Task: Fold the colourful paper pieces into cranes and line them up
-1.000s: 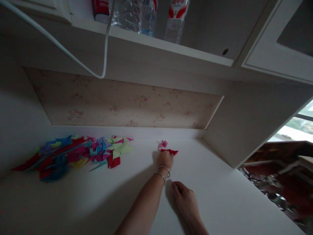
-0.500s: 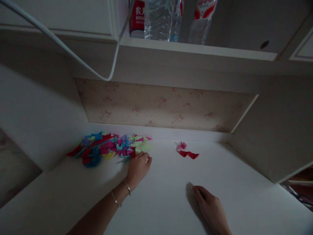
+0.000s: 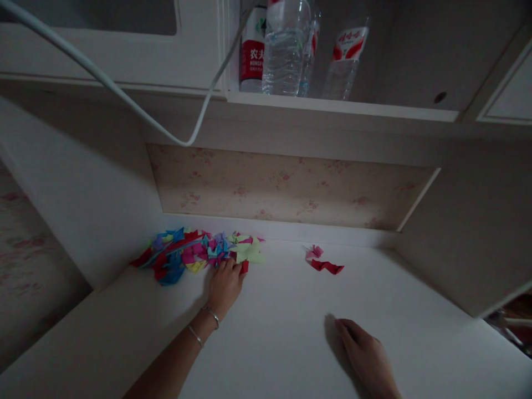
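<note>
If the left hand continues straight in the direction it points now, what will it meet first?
Probably the pile of coloured paper pieces: the left hand has its fingertips at the pile's near edge, beside a red piece. Contact is hard to judge.

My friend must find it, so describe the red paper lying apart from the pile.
Start at the white desk under the flowered back panel. Right of the colourful paper pile, two folded pieces lie alone. It is the long red piece, in front of the smaller pink piece.
</note>
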